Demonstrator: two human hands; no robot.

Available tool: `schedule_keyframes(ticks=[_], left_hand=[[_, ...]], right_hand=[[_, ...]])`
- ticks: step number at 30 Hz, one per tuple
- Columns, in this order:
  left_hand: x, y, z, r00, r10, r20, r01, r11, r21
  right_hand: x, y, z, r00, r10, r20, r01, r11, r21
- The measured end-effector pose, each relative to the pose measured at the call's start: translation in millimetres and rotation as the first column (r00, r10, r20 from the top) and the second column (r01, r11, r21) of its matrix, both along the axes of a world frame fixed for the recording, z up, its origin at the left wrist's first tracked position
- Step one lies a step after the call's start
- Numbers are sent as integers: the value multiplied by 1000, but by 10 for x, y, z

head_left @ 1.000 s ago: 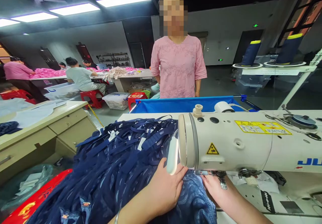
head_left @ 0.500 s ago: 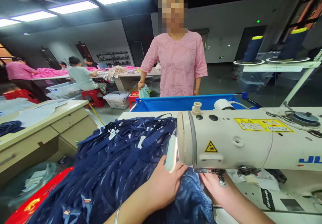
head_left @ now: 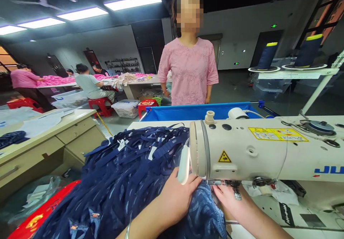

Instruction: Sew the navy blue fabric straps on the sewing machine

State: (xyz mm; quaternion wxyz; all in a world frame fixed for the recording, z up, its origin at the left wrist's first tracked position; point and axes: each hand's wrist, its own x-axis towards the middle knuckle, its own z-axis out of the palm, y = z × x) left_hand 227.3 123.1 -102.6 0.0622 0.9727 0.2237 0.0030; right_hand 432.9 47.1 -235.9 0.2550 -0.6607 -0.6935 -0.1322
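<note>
A cream sewing machine (head_left: pixel 258 153) stretches across the right half of the view. A big heap of navy blue lace garments (head_left: pixel 126 174) with straps and white tags lies left of it. My left hand (head_left: pixel 176 199) rests flat on the blue fabric just under the machine head, fingers spread. My right hand (head_left: pixel 228 200) lies on the fabric under the needle area, its fingers stretched toward the presser foot (head_left: pixel 236 190) and partly hidden by the machine.
A person in a pink top (head_left: pixel 189 70) stands beyond a blue fabric bin (head_left: pixel 199 110). A beige desk with drawers (head_left: pixel 45 138) is at left, a red stool (head_left: pixel 40 214) below it. Two navy thread cones (head_left: pixel 307 51) stand at right. Other workers sit at far tables (head_left: pixel 88 85).
The person in pink has drawn the arm back to the side and shifted slightly. My hands stay on the fabric almost unmoved; the view has dipped a little.
</note>
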Motion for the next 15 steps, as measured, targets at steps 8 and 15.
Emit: schedule_keyframes(ticks=[8,15], left_hand=[[17,-11,16,1000,26,-10,-26,1000,-17],[20,-4,40,1000,19,-20,-19,999,-29]], right_hand=[[59,-26,-43,995,-10,98,12,1000,-19],[-77,-232,59,994,21,105,-23,1000,13]])
